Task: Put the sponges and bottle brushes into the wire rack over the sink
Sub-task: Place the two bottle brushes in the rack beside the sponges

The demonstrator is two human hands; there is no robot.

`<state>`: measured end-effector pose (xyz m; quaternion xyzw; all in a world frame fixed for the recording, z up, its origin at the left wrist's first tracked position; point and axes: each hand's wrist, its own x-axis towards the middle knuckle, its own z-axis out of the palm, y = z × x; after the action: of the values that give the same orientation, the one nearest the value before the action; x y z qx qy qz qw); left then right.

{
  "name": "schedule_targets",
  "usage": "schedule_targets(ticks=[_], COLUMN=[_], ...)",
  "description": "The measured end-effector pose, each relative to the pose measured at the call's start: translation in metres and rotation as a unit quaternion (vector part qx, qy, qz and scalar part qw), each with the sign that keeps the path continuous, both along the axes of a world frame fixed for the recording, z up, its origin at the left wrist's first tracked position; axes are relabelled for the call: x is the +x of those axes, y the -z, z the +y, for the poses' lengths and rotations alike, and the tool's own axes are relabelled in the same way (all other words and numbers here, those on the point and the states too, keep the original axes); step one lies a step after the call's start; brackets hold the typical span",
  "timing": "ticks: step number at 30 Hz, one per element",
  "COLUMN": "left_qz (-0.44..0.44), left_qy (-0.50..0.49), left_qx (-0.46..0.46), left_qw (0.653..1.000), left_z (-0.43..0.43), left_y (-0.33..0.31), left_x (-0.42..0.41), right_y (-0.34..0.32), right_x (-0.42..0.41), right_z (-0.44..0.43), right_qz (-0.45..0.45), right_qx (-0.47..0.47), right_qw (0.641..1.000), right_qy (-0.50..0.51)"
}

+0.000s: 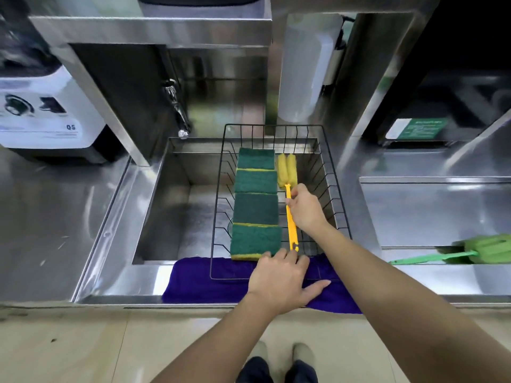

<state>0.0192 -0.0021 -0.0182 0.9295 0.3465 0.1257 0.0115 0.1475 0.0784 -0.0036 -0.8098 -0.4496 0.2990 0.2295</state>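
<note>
Sponges (255, 203), four of them green side up, lie in a neat row along the wire rack (336, 189), just left of the right hand (305, 207) and beyond the left hand (279, 280). That tidy row seems meant to leave a lane free for the brushes. In that lane lies the yellow bottle brush (289, 200), foam head away from the person. The right hand's fingers are closed on its handle, apparently setting it straight beside the sponges. The left hand is mostly open, thumb out on the purple cloth (204, 280), its fingertips at the rack's near rim by the handle's end, probably steadying things. A green bottle brush (470, 251) waits on the table, well to the right of both hands.
</note>
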Motion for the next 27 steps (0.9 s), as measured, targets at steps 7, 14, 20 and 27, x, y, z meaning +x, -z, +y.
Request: schedule_targets(ticks=[7, 14, 20, 27], left_qz=[0.013, 0.043, 0.072, 0.109], left_qy=[-0.004, 0.011, 0.020, 0.025], left_qx=[-0.027, -0.050, -0.062, -0.091], left_qw=[1.000, 0.998, 0.995, 0.990], left_z=[0.001, 0.003, 0.003, -0.007], left_y=[-0.003, -0.005, -0.008, -0.018], left_x=[0.001, 0.002, 0.003, 0.031], right_y=[0.012, 0.011, -0.016, -0.049], right_x=[-0.001, -0.004, 0.006, 0.039], right_z=[0.007, 0.004, -0.007, -0.033], right_qz=[0.007, -0.020, 0.022, 0.035], right_qx=[-0.066, -0.083, -0.087, 0.065], right_qw=[0.998, 0.995, 0.993, 0.997], right_qy=[-0.020, -0.046, -0.074, -0.024])
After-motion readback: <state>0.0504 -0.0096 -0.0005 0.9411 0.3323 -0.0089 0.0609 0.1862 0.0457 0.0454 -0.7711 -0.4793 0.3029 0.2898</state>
